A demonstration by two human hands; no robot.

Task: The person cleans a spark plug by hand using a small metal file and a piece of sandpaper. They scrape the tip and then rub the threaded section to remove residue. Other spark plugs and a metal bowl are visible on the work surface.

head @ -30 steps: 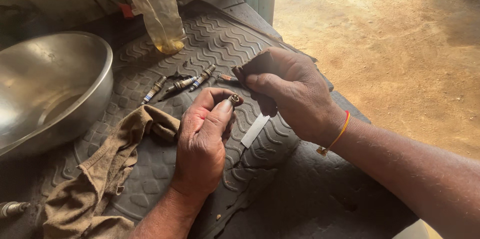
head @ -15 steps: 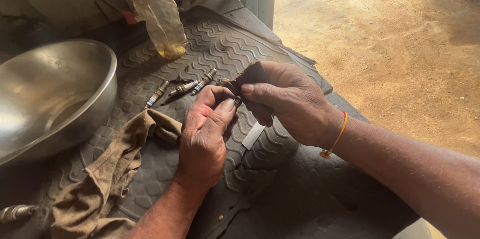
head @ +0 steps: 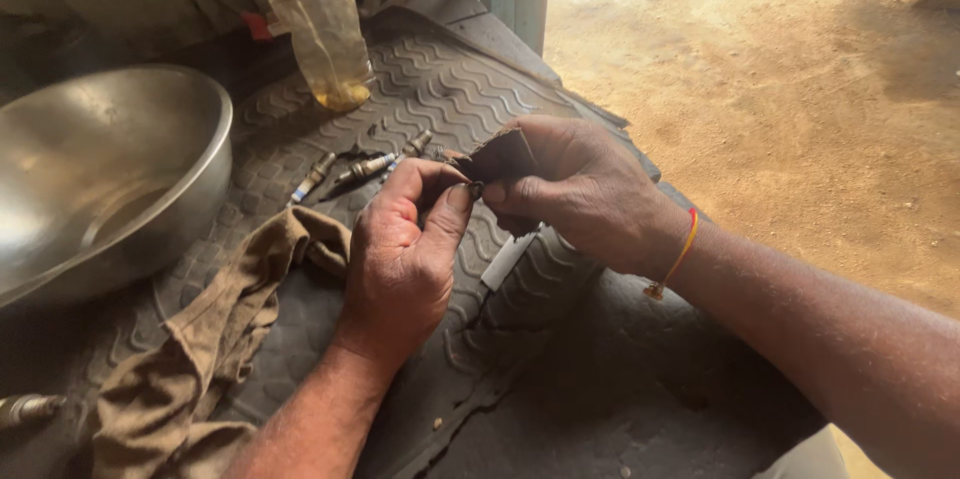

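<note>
My left hand (head: pixel 405 259) is curled around a small metal part that is almost wholly hidden between thumb and fingers. My right hand (head: pixel 590 194) pinches a dark brown abrasive scrap (head: pixel 500 154) and presses it against the tip of that part, so the two hands meet over a black ribbed rubber mat (head: pixel 450 89). Three spark plugs (head: pixel 365 169) lie on the mat just beyond my left hand. A white stick-like piece (head: pixel 508 259) shows on the mat under my right hand.
A large steel bowl (head: pixel 110 169) sits at the left. A plastic bottle (head: pixel 315 19) with yellowish liquid stands behind the plugs. A brown rag (head: pixel 210 339) lies beside my left wrist, another spark plug (head: pixel 25 407) at bottom left. Bare dirt ground (head: pixel 800 89) lies right.
My right hand has closed in on my left and laid the brown scrap over the part's tip, which showed bare a second ago. Both hands stay over the same spot.
</note>
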